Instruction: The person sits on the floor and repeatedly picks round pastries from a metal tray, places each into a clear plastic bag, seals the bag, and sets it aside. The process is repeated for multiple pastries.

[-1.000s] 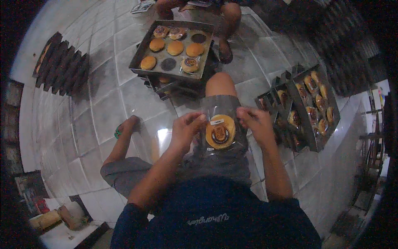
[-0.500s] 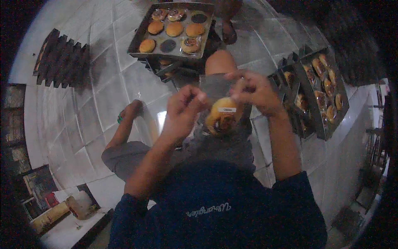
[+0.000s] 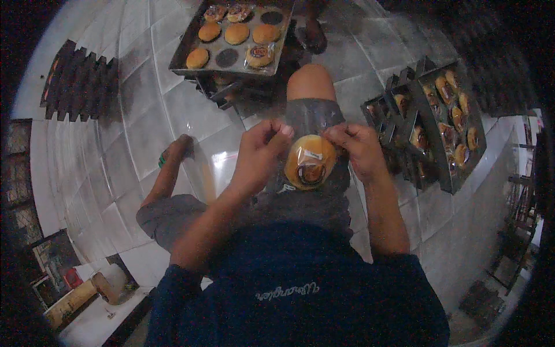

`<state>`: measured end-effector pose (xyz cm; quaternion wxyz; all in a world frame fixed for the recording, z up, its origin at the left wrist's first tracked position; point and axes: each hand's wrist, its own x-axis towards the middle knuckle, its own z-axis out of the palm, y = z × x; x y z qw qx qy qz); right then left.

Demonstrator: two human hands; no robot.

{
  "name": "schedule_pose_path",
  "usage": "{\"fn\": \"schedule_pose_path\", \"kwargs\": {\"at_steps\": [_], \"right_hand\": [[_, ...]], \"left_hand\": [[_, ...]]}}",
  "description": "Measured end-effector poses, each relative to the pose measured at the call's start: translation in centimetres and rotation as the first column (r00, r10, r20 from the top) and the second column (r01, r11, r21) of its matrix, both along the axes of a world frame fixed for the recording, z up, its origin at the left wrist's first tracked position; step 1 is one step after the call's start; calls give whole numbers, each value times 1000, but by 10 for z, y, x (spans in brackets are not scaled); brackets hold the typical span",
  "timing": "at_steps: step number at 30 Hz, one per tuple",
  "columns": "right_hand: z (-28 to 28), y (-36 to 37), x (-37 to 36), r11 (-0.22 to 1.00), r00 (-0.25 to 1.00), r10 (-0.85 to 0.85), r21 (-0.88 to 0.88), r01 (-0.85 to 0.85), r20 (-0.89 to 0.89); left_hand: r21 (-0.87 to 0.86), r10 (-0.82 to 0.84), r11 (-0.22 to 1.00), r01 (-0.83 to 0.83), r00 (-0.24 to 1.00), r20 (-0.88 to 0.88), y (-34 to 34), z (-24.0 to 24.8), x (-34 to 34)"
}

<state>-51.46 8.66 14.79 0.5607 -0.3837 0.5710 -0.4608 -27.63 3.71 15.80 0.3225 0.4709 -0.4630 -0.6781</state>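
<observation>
A round golden bun (image 3: 321, 149) sits inside a clear plastic bag (image 3: 312, 118) held over my lap. The bag carries a small white label and a dark round print. My left hand (image 3: 261, 151) pinches the bag's left side near its upper end. On the opposite side, my right hand (image 3: 359, 149) grips the bag between thumb and fingers. The bag's upper, unfilled part stretches between both hands, above the bun.
A dark baking tray (image 3: 179, 62) with several buns, some bagged, rests on stacked trays ahead. More trays of bagged buns (image 3: 457, 118) stand at right. Stacked dark trays (image 3: 78, 81) lie at far left. A ledge holding a roll-like object (image 3: 110, 284) is at lower left.
My right hand has come down to the bag's right upper side, and the bag now hangs flatter, its bun facing me. My left hand keeps its pinch.
</observation>
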Motion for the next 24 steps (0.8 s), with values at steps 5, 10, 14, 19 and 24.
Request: {"fn": "schedule_pose_path", "kwargs": {"at_steps": [5, 10, 14, 19, 24], "right_hand": [[7, 5, 4, 979, 979, -179, -82, 187, 98], [21, -21, 21, 951, 893, -308, 113, 286, 330], [41, -19, 4, 952, 912, -263, -67, 297, 315], [29, 62, 7, 978, 977, -187, 73, 194, -102], [-25, 92, 11, 958, 953, -186, 173, 230, -241]], "left_hand": [[60, 127, 990, -130, 990, 59, 3, 23, 12], [118, 257, 963, -241, 956, -139, -23, 5, 19], [-144, 236, 955, -259, 959, -158, -38, 45, 17], [-58, 98, 994, -93, 992, 78, 45, 0, 47], [-45, -52, 996, 74, 925, 376, 72, -34, 44]]}}
